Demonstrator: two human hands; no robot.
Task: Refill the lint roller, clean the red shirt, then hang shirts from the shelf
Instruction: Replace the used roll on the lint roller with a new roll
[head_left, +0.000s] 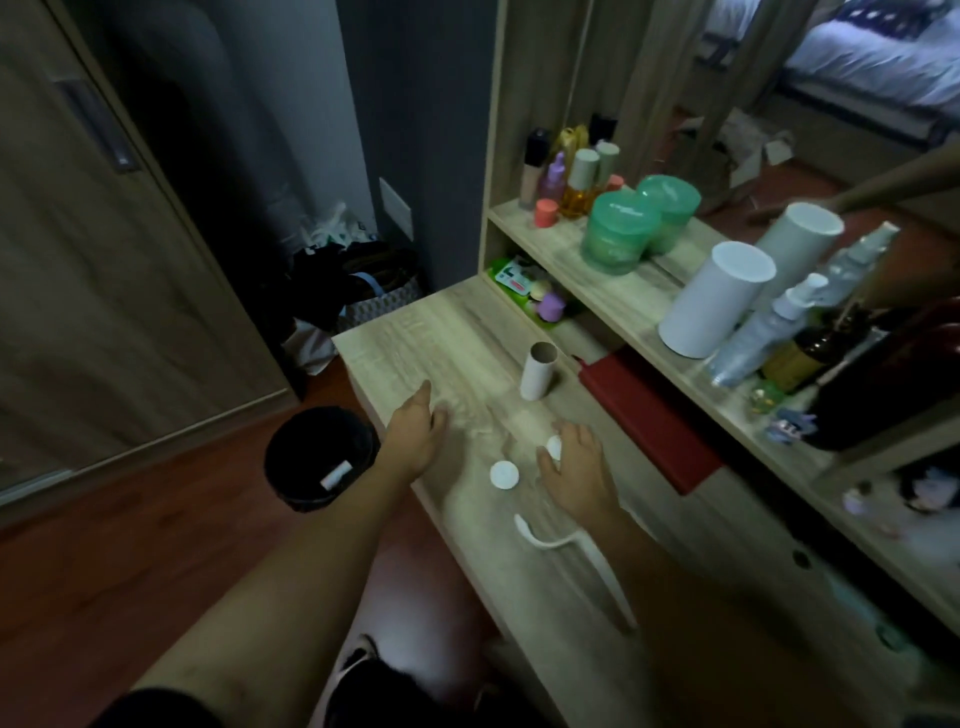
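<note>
Lint roller handle (566, 545) lies on desk (415, 343); bin (319, 457) holds a scrap.

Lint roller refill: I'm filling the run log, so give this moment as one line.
stage: refill | left hand: flat on desk | right hand: on white cap | cardboard tube: upright | second cap: loose

desk (415, 332): matt pale wood grain | tube (538, 371): matt cardboard | floor (130, 530): glossy reddish wood

Bare forearms, black short sleeve (156, 709)
</note>
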